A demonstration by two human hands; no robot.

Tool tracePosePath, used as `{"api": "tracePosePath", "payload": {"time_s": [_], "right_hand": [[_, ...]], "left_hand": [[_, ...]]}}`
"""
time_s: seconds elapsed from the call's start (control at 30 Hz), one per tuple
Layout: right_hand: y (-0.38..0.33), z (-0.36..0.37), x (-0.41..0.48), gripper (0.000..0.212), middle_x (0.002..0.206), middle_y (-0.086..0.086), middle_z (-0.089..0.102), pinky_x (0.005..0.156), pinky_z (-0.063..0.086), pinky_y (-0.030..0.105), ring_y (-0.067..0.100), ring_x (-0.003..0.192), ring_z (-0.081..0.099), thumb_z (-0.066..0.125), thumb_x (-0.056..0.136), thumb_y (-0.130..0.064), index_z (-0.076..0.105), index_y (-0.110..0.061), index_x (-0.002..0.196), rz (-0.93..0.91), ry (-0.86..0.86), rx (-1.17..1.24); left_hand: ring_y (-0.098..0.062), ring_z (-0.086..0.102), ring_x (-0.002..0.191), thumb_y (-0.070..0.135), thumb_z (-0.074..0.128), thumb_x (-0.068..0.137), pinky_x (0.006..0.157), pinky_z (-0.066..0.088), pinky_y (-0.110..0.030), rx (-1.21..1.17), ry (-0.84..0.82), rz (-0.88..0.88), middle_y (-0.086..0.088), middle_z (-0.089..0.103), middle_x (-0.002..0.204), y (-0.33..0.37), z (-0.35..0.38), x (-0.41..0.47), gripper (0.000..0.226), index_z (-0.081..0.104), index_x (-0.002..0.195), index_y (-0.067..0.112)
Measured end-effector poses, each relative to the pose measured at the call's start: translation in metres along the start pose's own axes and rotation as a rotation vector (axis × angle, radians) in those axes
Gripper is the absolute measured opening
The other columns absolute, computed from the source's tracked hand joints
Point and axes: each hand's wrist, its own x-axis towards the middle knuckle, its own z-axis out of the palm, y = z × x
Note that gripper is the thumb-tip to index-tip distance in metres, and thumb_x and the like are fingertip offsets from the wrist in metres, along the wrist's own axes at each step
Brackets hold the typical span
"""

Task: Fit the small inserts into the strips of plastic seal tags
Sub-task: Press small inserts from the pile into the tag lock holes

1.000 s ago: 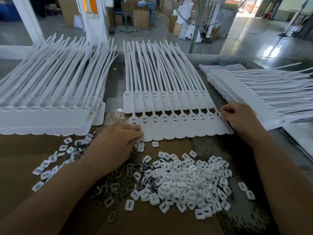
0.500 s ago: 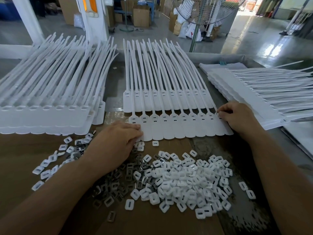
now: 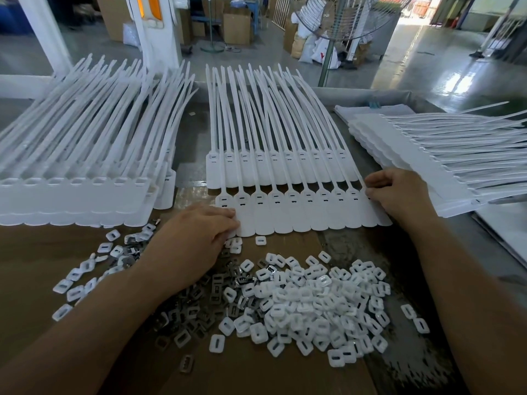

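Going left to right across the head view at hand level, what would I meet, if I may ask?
Left stack of strips, left hand, front strip of tags, right hand, right stack of strips.

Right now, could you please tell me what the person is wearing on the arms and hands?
The left hand and right hand are bare: no gloves, and no ring shows on the visible fingers. The left forearm and right forearm are uncovered to the picture's edge, with no sleeve, watch or bracelet in view.
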Motion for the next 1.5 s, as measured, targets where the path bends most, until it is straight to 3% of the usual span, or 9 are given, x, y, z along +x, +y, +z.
{"api": "tracePosePath", "payload": {"time_s": [0.1,0.47,0.8,0.93,1.13,1.23,1.37,1.5], "right_hand": [[0.002,0.003,0.001,0.022,0.104,0.005,0.067,0.087,0.038,0.022,0.011,0.092,0.054,0.059,0.086,-0.004,0.067,-0.011,0.105,0.009,0.021,-0.011],[-0.002,0.006,0.002,0.019,0.098,0.005,0.066,0.086,0.039,0.023,0.013,0.09,0.056,0.064,0.082,-0.005,0.067,-0.011,0.1,0.04,0.006,0.011],[-0.005,0.01,0.004,0.013,0.097,0.008,0.066,0.093,0.043,0.034,0.024,0.099,0.059,0.065,0.081,-0.004,0.065,-0.013,0.09,0.083,0.017,-0.004],[-0.003,0.01,0.0,0.013,0.106,0.006,0.065,0.089,0.04,0.03,0.022,0.102,0.057,0.063,0.085,-0.011,0.064,-0.013,0.098,0.054,0.023,-0.065],[-0.007,0.0,-0.007,0.023,0.117,0.005,0.062,0.092,0.036,0.029,0.022,0.109,0.054,0.059,0.089,-0.021,0.062,-0.013,0.11,0.028,-0.017,-0.146],[-0.007,-0.01,-0.013,0.036,0.118,0.005,0.06,0.094,0.037,0.032,0.021,0.109,0.053,0.064,0.085,-0.026,0.058,-0.012,0.118,0.043,-0.122,-0.144],[-0.007,-0.019,-0.014,0.06,0.114,0.006,0.059,0.086,0.037,0.029,0.017,0.098,0.052,0.078,0.072,-0.017,0.052,-0.01,0.126,0.07,-0.295,-0.113],[-0.003,-0.025,-0.014,0.072,0.109,0.003,0.056,0.09,0.04,0.034,0.018,0.099,0.052,0.081,0.064,-0.004,0.049,-0.012,0.128,0.133,-0.367,-0.055]], "left_hand": [[-0.01,0.047,0.119,0.024,0.051,0.091,0.095,0.021,-0.014,0.003,0.003,0.001,0.009,0.056,0.126,-0.001,0.0,-0.001,0.026,0.064,0.114,0.024],[-0.012,0.047,0.119,0.024,0.05,0.09,0.096,0.023,-0.017,-0.002,0.002,-0.005,0.008,0.056,0.126,0.0,0.0,0.001,0.027,0.063,0.114,0.023],[-0.012,0.048,0.118,0.023,0.051,0.09,0.096,0.025,-0.017,-0.013,0.002,-0.011,0.008,0.057,0.125,-0.002,0.001,0.001,0.026,0.064,0.113,0.023],[-0.009,0.047,0.118,0.022,0.052,0.09,0.096,0.023,-0.015,-0.041,0.021,-0.028,0.009,0.056,0.125,-0.003,0.001,0.0,0.027,0.063,0.114,0.023],[-0.015,0.046,0.119,0.03,0.05,0.089,0.098,0.031,-0.027,-0.04,0.139,-0.202,0.002,0.053,0.13,-0.005,0.003,0.003,0.037,0.052,0.126,0.024],[-0.02,0.047,0.117,0.039,0.051,0.087,0.098,0.035,-0.032,-0.005,0.115,-0.288,-0.001,0.054,0.129,-0.009,0.003,0.001,0.047,0.045,0.131,0.024],[-0.017,0.045,0.119,0.044,0.052,0.085,0.098,0.035,-0.031,-0.044,0.086,-0.288,0.002,0.05,0.132,-0.008,0.005,0.001,0.053,0.04,0.134,0.029],[-0.014,0.047,0.117,0.039,0.06,0.082,0.094,0.035,-0.025,-0.1,0.109,-0.257,0.006,0.05,0.132,-0.007,0.002,0.001,0.056,0.039,0.134,0.032]]}}
